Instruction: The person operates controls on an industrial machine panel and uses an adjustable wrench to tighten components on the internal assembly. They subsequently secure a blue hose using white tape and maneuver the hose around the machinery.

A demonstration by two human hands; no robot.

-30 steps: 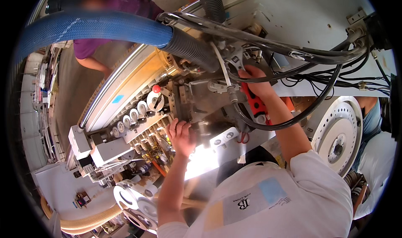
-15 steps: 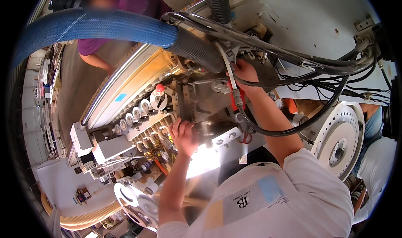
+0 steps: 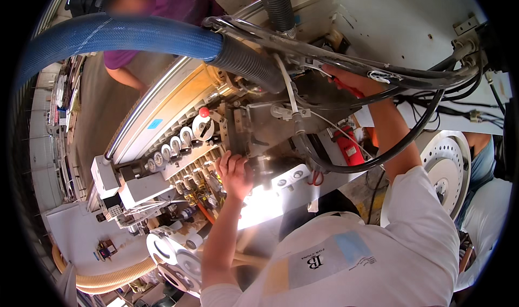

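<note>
My right hand [image 3: 354, 81] is closed around a red-handled wrench [image 3: 346, 87]. Its silver head points left among the fittings under the black hoses, and part of my grip is hidden by those hoses. My left hand [image 3: 234, 175] rests on the machine [image 3: 238, 137] with its fingers apart and slightly bent, holding nothing. Close to its fingertips lies a row of brass-coloured fittings [image 3: 205, 166]. A white plate with round knobs [image 3: 291, 177] sits to the right of that hand.
A thick blue hose [image 3: 130, 37] arches across the upper left. Black hoses [image 3: 416, 72] loop over my right arm. Red-handled scissors [image 3: 316, 177] and a red box [image 3: 350, 149] lie nearby. Another person in a purple shirt [image 3: 175, 1] stands beyond the machine; someone else is at right.
My right hand has moved to the right and slightly up. The wrench has swung from hanging downward to lying more sideways, uncovering the red box. My left hand has barely moved.
</note>
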